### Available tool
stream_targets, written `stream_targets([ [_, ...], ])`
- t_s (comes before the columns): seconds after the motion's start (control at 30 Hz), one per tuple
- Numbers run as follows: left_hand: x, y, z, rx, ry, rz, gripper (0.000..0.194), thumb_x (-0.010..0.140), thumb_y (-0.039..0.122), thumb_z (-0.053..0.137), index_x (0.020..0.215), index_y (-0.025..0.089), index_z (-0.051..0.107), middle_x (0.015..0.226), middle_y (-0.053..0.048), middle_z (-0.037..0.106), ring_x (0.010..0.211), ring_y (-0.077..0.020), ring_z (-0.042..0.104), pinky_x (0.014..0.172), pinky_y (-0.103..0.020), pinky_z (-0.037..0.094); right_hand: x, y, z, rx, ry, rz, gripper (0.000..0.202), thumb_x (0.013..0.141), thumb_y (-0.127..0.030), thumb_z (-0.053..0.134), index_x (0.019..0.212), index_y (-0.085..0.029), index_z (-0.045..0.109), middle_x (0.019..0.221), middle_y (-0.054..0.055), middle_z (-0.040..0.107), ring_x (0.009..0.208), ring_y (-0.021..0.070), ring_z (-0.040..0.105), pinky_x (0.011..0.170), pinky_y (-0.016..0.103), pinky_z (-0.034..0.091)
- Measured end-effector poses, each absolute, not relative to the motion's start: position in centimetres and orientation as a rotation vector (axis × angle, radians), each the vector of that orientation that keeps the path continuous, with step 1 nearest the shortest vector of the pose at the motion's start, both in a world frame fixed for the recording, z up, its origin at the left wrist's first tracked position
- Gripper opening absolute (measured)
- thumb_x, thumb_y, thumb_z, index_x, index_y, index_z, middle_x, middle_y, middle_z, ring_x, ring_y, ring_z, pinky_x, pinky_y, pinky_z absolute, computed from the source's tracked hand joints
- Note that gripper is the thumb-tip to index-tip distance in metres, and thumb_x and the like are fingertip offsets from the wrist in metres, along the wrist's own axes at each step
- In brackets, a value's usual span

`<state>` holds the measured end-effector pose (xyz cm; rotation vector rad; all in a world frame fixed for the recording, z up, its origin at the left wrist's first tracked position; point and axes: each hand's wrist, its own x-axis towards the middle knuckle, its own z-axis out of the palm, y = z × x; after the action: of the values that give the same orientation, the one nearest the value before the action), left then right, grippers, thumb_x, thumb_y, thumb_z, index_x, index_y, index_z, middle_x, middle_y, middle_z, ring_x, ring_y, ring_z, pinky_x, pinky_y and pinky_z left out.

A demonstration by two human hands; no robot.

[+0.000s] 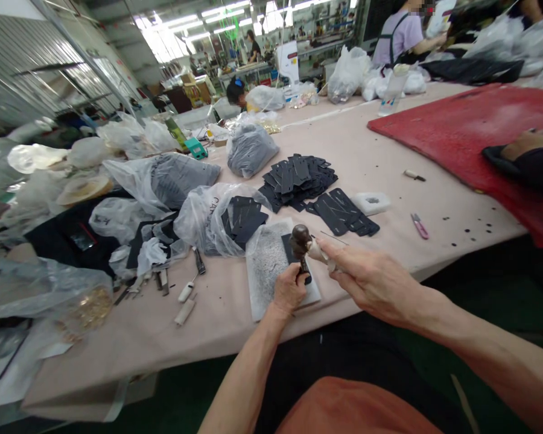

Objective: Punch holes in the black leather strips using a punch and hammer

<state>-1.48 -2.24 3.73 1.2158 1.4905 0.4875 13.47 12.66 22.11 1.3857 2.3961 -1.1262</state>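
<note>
My right hand [366, 271] is closed around the pale wrapped handle of a hammer [301, 236], whose dark rounded head is over the work spot. Just below that head, my left hand [290, 289] grips a dark metal punch [304, 266], partly hidden by the fingers and hammer. Under the punch lies a black flat piece [289, 246] on a speckled white board [265, 274]. Beyond the board are a heap of slotted black pieces [298, 178] and a smaller spread stack [344, 212]. An open plastic bag [203, 211] holds more black pieces to the left.
Pink-handled snips [419, 226], a small tool [414, 175] and a white block [371, 202] lie to the right. Several hand tools [185, 292] are at left, near filled bags [251, 147]. Another person's hand [527, 144] rests by a red board [470, 129].
</note>
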Motion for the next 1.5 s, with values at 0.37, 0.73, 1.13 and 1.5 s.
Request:
stream_targets([
  [0.37,-2.1,-2.1,3.8,1.143,1.401,0.460,0.009,0.088,0.023,0.053,0.087,0.015,0.057,0.082,-0.002,0.062,0.076,-0.0105,0.056,0.072,-0.022,0.041,13.4,13.3,21.8,1.274,2.362,-0.947,0.055,0.092,-0.022,0.042,0.147,-0.017,0.037,0.112,0.012,0.064,0.089,0.0218,0.064,0.074,0.033,0.051],
  [0.73,-1.6,-1.9,3.7,1.125,1.468,0.524,0.006,0.083,0.017,0.057,0.083,0.015,0.063,0.078,-0.002,0.063,0.072,-0.0107,0.057,0.072,-0.021,0.043,13.6,13.3,21.9,1.311,2.389,-1.023,0.055,0.091,-0.020,0.041,0.146,-0.014,0.037,0.115,0.012,0.064,0.090,0.0202,0.064,0.074,0.030,0.051],
  [1.13,-1.2,-2.4,3.6,1.023,1.493,0.574,0.009,0.084,0.018,0.056,0.084,0.015,0.064,0.077,-0.002,0.063,0.071,-0.0100,0.057,0.071,-0.021,0.045,13.4,13.2,21.7,1.326,2.334,-1.104,0.055,0.091,-0.019,0.043,0.146,-0.015,0.037,0.114,0.011,0.064,0.094,0.0205,0.064,0.079,0.031,0.051],
  [1.5,-0.9,-2.6,3.4,0.944,1.486,0.598,0.013,0.083,0.019,0.057,0.091,0.017,0.067,0.084,0.000,0.068,0.075,-0.0104,0.061,0.076,-0.023,0.048,13.4,13.2,21.7,1.350,2.332,-1.091,0.055,0.091,-0.019,0.043,0.145,-0.016,0.039,0.115,0.012,0.063,0.092,0.0196,0.063,0.081,0.031,0.051],
])
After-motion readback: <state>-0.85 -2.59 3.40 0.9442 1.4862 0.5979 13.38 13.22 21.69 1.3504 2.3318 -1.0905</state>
